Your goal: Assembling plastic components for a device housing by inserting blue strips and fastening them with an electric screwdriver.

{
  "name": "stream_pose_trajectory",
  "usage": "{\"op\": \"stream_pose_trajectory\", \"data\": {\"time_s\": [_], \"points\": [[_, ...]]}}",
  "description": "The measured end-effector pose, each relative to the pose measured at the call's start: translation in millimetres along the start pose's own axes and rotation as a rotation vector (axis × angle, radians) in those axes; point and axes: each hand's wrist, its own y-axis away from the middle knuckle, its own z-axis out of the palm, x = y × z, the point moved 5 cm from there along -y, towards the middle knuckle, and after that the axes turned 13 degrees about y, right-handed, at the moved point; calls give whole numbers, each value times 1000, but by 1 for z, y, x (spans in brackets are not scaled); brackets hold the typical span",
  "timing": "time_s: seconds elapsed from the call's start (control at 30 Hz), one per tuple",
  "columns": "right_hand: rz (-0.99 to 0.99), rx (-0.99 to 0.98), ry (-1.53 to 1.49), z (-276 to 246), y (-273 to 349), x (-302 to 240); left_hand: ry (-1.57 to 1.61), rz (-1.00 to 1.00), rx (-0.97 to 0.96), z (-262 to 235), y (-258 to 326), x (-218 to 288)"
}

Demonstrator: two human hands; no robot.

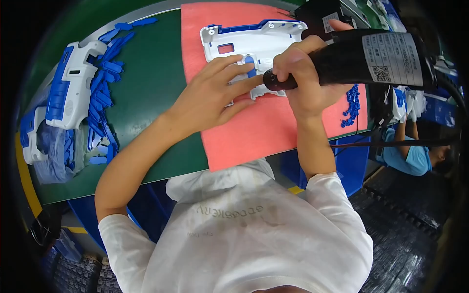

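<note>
Right at the middle of the bench (141, 63), a white plastic housing shell with a blue edge (249, 41) lies on the pink mat (229, 141), its hollow side up, and both hands are on the job! The left hand (210, 90) comes in low over the shell's near side, its grip spread, fingers fanned out, fingertips beside a small blue plastic insert (251, 66); whether anything is pinched under them, I cannot tell. And here's the right hand (310, 90), its grip wrapped firmly round a thick black hand tool with a white label and a ribbed nose (342, 61), that nose right beside the left fingers. The very tip is hidden, so contact with the shell stays unconfirmed.

What does good work call for here? Steady pressure from those left fingers, I'd say, keeping the shell flat on the soft mat so that it can't skate. The tool probably wants to be lined up squarely before any push, because a slanted nose could slip and mark the white plastic. And mind that forefinger: it sits very close! Best to tuck it clear. Off to the right, the scatter of tiny blue plastic pieces (351, 107) deserves a wide berth from the forearm.
</note>
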Motion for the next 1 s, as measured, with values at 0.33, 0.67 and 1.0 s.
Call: {"op": "stream_pose_trajectory", "data": {"time_s": [0.33, 0.67, 1.0], "points": [[-20, -33, 7, 4, 6, 1, 10, 24, 16, 2, 3, -2], [-22, 21, -54, 6, 26, 15, 1, 36, 11, 5, 5, -6], [-114, -153, 181, 1, 27, 5, 14, 41, -3, 3, 0, 0]]}}
